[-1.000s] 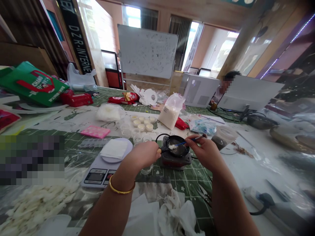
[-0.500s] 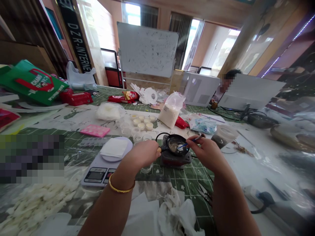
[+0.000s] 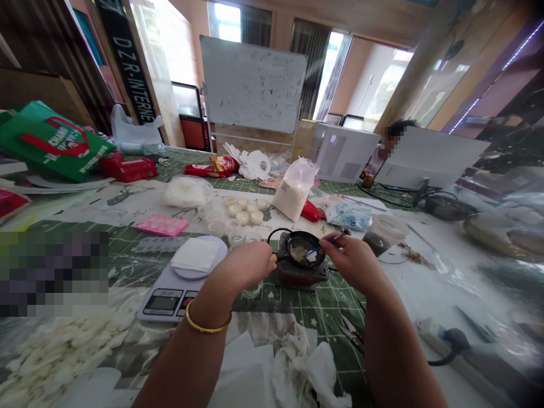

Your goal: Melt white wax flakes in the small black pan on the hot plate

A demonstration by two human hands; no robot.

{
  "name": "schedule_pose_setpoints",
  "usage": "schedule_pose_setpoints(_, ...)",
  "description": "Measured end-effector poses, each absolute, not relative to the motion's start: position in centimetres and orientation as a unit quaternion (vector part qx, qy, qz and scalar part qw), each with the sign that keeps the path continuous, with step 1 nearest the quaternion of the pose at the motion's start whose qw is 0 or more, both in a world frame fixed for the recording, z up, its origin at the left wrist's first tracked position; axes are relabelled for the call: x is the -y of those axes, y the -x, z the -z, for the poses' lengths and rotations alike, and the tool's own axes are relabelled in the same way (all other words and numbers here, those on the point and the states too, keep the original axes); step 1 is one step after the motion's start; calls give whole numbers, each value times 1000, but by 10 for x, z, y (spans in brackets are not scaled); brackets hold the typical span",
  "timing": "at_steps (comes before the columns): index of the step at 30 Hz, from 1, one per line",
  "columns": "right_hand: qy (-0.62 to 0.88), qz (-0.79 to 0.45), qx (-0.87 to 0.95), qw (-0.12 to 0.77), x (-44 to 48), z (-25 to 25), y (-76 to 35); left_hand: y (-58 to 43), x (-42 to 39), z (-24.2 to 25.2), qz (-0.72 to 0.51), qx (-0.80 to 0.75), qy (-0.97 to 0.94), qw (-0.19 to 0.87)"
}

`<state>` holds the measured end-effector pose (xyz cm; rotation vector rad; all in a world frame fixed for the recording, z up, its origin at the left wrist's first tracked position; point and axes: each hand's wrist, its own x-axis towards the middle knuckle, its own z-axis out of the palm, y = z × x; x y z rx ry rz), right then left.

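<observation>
My left hand [image 3: 249, 263] is closed round the wooden-ended handle of a small black frying pan [image 3: 301, 238]. The pan rests on a small dark electric hot plate [image 3: 300, 277]. Inside it lie a clear-looking liquid and a whitish lump. Between the fingertips of my right hand [image 3: 348, 258] is a thin blue stick [image 3: 317, 249], perhaps a brush or stirrer, its tip down in the pan by the white lump. Left of the pan stand several small cups [image 3: 242, 217] with cream-coloured filling, and clear cups closer to my left hand.
A kitchen scale [image 3: 170, 300] bearing white paper sits at left, near white flakes [image 3: 63, 351]. Behind the pan stands a bag of white granules [image 3: 293, 192]. Scissors [image 3: 352, 331], crumpled tissue [image 3: 304, 368] and a power strip [image 3: 437, 334] lie in front. A person [image 3: 386, 147] sits behind monitors.
The stick's tip has shifted slightly within the pan, and the white lump looks less spread out. My left hand keeps its hold on the handle. The whole view has shifted slightly left.
</observation>
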<state>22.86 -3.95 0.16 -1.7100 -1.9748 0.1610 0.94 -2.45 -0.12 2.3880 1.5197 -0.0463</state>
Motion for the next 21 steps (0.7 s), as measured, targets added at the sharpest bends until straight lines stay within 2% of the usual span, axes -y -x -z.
schedule_pose_setpoints(6,651,2,700,294,44,-6,-233,-10,24,1,23,-524,-838,152)
schedule_pose_setpoints(11,626,-56,733,259,42,-4,-230,-10,24,2,21,-528,-834,156)
schedule_pose_setpoints(17,641,-7,722,258,45,-7,-229,-9,25,1,23,-528,-836,152)
schedule_pose_setpoints(21,605,-62,754,249,47,-8,-225,-10,24,0,19,-529,-835,152)
